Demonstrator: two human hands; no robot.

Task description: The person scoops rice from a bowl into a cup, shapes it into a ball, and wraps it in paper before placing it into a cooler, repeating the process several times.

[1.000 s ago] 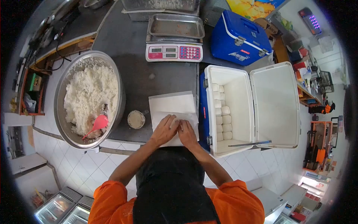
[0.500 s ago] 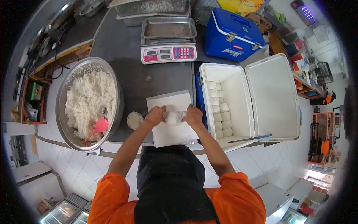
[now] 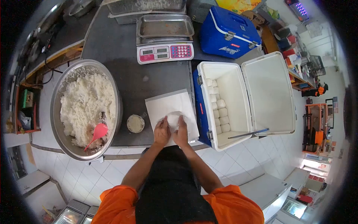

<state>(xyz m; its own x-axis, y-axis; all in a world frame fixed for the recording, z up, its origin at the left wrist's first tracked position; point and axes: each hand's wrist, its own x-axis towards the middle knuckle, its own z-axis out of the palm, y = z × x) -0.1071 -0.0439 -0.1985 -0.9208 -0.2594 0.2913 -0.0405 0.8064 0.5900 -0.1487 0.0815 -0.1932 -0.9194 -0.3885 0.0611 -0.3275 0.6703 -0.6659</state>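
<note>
A rounded white bundle (image 3: 173, 120) lies on a stack of white sheets (image 3: 158, 104) at the table's front edge. My left hand (image 3: 162, 132) presses against its left side, and my right hand (image 3: 181, 131) cups its right side, so the two hands hold it between them. Left of the sheets stands a small round cup (image 3: 135, 123) of white grains. Farther left is a large metal bowl (image 3: 54, 108) of rice-like white grains, with a pink scoop (image 3: 100, 131) resting in it.
An open cooler (image 3: 201, 108) with several white bundles inside stands close on the right, its lid (image 3: 266, 97) swung outward. Behind are a scale (image 3: 165, 53) carrying a metal tray (image 3: 166, 26) and a closed blue cooler (image 3: 231, 33).
My hands came apart to the bundle's two ends, then moved closer together around it. The bundle now looks compact and rounded. The whole view has shifted slightly.
</note>
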